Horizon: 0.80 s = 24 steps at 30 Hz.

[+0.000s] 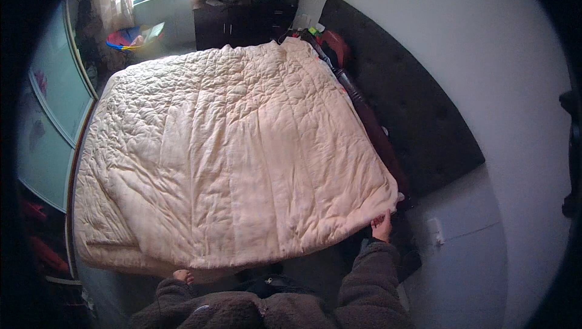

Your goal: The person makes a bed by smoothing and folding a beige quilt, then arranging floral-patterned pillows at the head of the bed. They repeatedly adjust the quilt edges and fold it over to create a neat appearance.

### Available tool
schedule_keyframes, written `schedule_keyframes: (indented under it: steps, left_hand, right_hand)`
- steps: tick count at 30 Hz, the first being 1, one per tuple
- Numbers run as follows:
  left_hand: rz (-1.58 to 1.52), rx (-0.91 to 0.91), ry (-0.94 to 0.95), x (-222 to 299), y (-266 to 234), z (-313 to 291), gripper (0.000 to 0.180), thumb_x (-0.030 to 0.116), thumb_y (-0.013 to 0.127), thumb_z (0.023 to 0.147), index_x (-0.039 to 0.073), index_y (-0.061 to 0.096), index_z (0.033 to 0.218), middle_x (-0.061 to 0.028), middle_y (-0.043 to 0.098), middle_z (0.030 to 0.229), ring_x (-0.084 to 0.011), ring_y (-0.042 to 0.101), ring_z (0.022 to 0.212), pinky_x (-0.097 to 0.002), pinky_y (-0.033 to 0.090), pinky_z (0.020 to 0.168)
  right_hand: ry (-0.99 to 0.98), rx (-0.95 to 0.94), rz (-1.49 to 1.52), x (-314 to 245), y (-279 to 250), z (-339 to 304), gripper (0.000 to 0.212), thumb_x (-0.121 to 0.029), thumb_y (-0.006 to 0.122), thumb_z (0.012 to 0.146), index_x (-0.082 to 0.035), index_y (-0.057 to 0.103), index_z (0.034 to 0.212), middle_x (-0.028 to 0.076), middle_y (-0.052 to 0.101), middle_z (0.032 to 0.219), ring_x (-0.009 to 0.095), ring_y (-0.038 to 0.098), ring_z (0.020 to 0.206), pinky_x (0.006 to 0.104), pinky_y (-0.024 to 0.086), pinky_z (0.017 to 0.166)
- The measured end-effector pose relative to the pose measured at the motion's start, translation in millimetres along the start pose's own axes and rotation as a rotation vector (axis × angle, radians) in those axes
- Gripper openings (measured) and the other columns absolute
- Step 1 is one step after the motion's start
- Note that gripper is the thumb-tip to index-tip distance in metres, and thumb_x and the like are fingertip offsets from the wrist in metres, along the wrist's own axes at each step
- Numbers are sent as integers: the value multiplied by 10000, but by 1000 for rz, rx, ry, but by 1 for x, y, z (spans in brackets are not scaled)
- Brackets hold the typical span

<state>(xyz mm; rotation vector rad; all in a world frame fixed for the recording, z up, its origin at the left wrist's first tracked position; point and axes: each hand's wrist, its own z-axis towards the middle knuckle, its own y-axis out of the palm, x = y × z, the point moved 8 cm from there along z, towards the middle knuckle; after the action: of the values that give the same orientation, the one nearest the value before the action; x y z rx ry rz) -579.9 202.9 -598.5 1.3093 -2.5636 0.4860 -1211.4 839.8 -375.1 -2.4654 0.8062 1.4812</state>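
A cream quilted bed quilt (242, 147) covers the bed, wrinkled at the far side and smoother toward me. At its near right corner, my right hand (382, 227) is closed on the edge, with the arm stretched forward. My left hand (183, 276) is lower and closer to my body, its fingers curled at the near edge of the quilt. Part of those fingers is hidden, and the near edge hangs slightly over the side of the bed.
A dark padded headboard (400, 98) stands along the right wall. Sliding glass wardrobe doors (57, 110) are close to the bed's left side. Beyond the bed are a dark cabinet (242, 23) and a colourful basket (134, 39). A white cord plug (435, 232) sits on the right wall.
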Motion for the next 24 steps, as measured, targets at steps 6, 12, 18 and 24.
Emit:
schedule_keyframes:
  steps: [6,12,18,24]
  left_hand:
    - [-287,59,79,-4,5,-44,39,30,478,802,30,500,770,-87,474,633,-238,504,486,-395,425,425]
    - [-231,131,129,-23,79,-85,134,119,527,832,30,574,743,-84,556,636,-226,558,517,-390,479,475]
    - [-186,123,262,-4,106,-120,124,120,551,809,13,605,779,-114,604,685,-213,589,554,-358,460,455]
    - [-546,225,235,1,83,-146,67,124,571,801,75,607,771,-23,579,657,-187,578,568,-340,471,489]
  right_hand:
    - [50,-90,-392,20,17,51,521,-460,687,780,-52,547,1073,61,546,945,214,514,771,400,427,632]
    - [34,188,-530,61,-42,99,661,-474,705,756,-44,477,1204,106,511,1119,263,510,933,458,424,750]
    - [157,351,-511,62,-92,108,817,-487,722,732,-35,407,1335,151,476,1292,311,507,1096,516,421,868]
    - [256,-195,-258,77,-44,97,906,-624,642,693,-77,392,1370,140,475,1320,322,498,1135,500,359,946]
